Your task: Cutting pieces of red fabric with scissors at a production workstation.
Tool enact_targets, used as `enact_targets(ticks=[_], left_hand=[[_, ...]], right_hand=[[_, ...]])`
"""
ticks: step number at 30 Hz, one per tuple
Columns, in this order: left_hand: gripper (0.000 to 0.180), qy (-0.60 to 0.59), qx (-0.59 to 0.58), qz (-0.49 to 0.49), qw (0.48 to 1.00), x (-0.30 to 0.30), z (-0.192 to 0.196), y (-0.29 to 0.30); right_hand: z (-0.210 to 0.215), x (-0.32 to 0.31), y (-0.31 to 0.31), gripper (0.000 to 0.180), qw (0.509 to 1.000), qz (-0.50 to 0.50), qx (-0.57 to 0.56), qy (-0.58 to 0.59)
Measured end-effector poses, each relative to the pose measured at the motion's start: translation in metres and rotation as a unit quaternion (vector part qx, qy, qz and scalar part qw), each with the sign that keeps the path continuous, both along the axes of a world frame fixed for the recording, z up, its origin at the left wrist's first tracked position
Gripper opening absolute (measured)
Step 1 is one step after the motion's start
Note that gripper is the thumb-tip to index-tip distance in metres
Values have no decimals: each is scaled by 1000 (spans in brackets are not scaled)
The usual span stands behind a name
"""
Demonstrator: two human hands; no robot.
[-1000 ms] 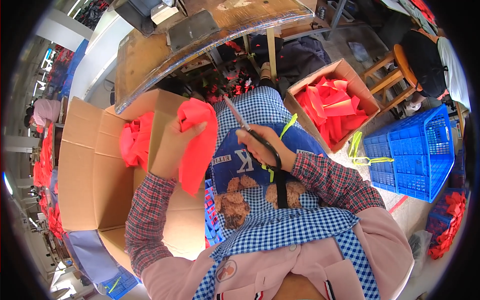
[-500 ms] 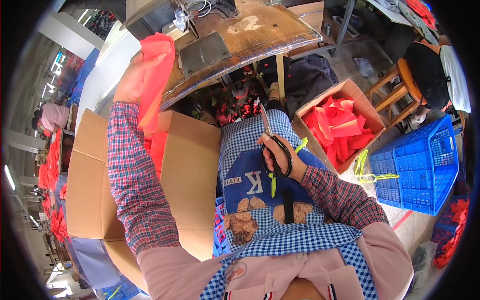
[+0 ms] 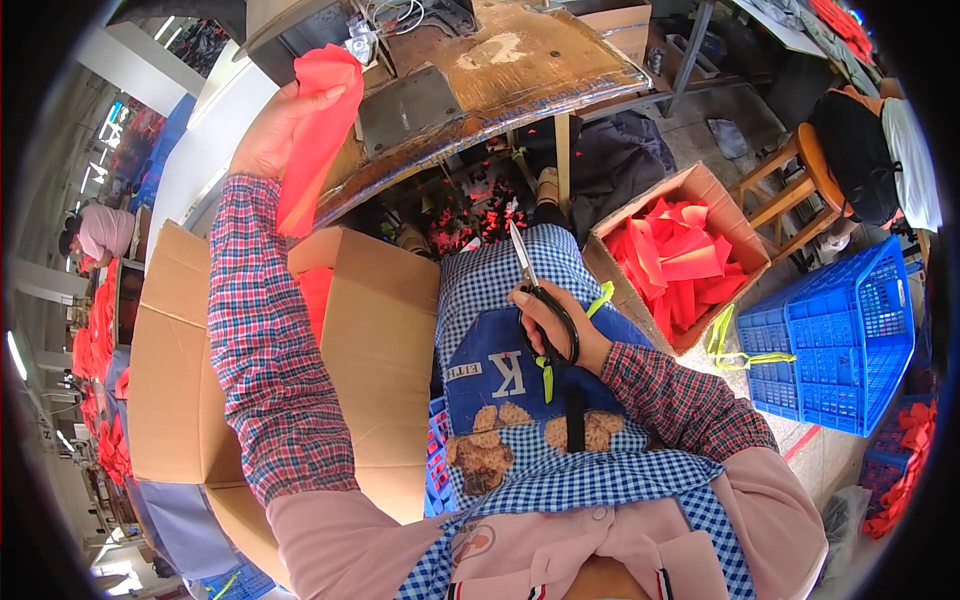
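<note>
**Red fabric raised, scissors in lap**

We see the left hand (image 3: pixel 268 135) pinching a red fabric piece (image 3: pixel 318 125) up at the wooden table (image 3: pixel 520 70) edge; right hand (image 3: pixel 555 325) clasps black-handled scissors (image 3: pixel 535 295) over the blue apron, blades together pointing up; cardboard box (image 3: pixel 380 340) to the left, just beside the lap.

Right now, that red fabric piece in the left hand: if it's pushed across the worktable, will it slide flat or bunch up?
Likely bunches: the red fabric piece hangs limp and folded from the left hand, so it looks floppy. Probably very light, since a pinch holds it. The worn worktable might snag it.
</note>
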State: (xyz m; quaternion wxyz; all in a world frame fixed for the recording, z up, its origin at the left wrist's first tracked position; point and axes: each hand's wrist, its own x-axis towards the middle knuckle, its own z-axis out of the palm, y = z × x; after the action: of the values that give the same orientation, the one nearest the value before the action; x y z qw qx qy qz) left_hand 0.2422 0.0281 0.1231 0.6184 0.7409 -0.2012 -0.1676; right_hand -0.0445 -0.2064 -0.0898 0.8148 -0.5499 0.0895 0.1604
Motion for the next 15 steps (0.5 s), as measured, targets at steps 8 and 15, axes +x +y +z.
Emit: enact_targets(ticks=[8, 15], left_hand=[[40, 12, 10, -17, 1000, -1, 9, 3], [41, 9, 25, -7, 1000, -11, 12, -1]], right_hand=[[-2, 0, 1, 29, 1000, 5, -4, -6], [-7, 0, 0, 31, 1000, 10, -12, -5]])
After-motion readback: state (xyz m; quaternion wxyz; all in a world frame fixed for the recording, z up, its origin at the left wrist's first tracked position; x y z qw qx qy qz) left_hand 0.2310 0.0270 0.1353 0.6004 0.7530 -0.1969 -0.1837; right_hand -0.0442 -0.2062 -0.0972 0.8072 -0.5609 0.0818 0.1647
